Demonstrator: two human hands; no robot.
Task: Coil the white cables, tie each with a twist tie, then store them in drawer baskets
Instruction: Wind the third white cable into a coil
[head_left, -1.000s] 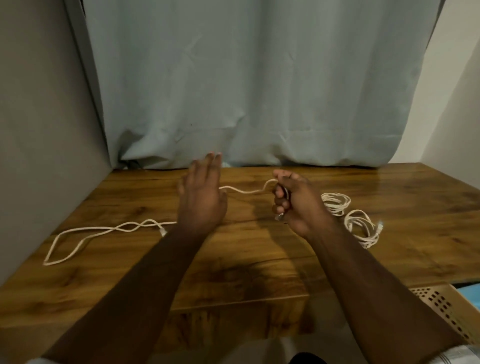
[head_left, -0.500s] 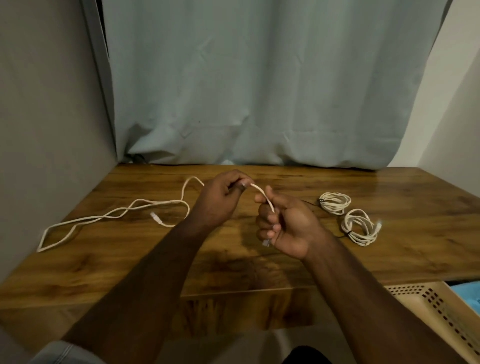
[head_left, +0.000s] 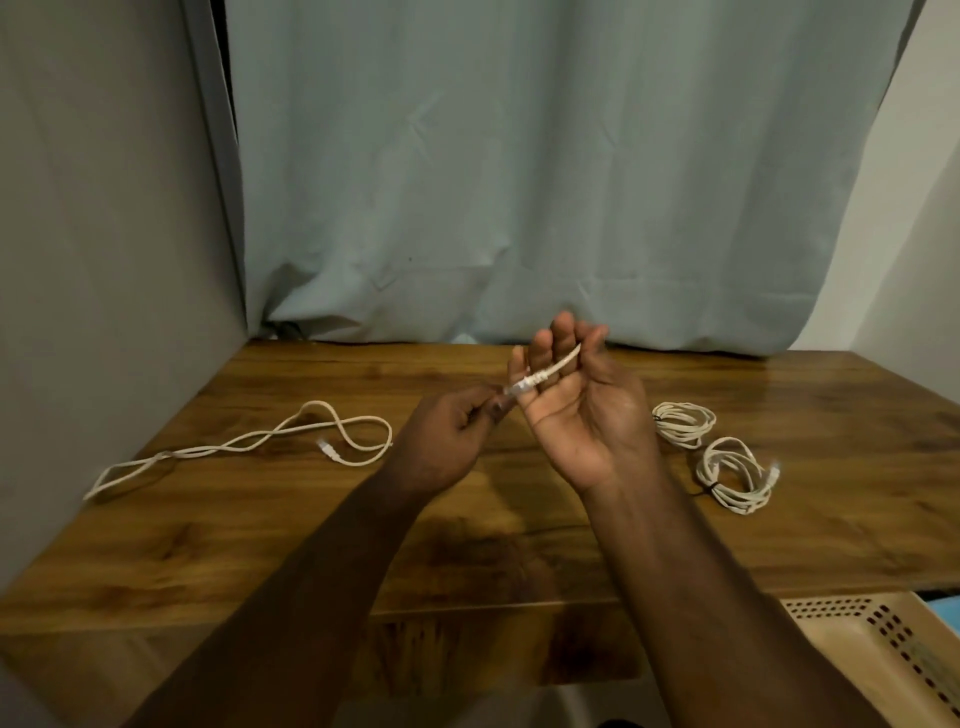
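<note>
A loose white cable (head_left: 291, 434) lies in long loops on the left of the wooden table (head_left: 519, 540), one plug resting near the middle loop. My left hand (head_left: 447, 441) pinches the clear plug (head_left: 519, 387) at another cable end. That short stretch of white cable crosses my raised right hand (head_left: 576, 410), palm towards me, and slips under the thumb, which pins it against the fingers. How this stretch joins the loops on the table is hidden behind my hands. Two coiled white cables (head_left: 680, 423) (head_left: 737, 480) with dark ties lie at the right.
A beige perforated basket (head_left: 862, 639) sits below the table's front edge at the lower right, with something blue (head_left: 943, 608) beside it. A pale curtain (head_left: 519, 182) hangs behind the table and a grey wall (head_left: 104, 260) closes the left side.
My right hand has risen and turned palm towards me, fingers straightened. My left hand now pinches the plug end. The loose cable has been drawn rightwards on the table.
</note>
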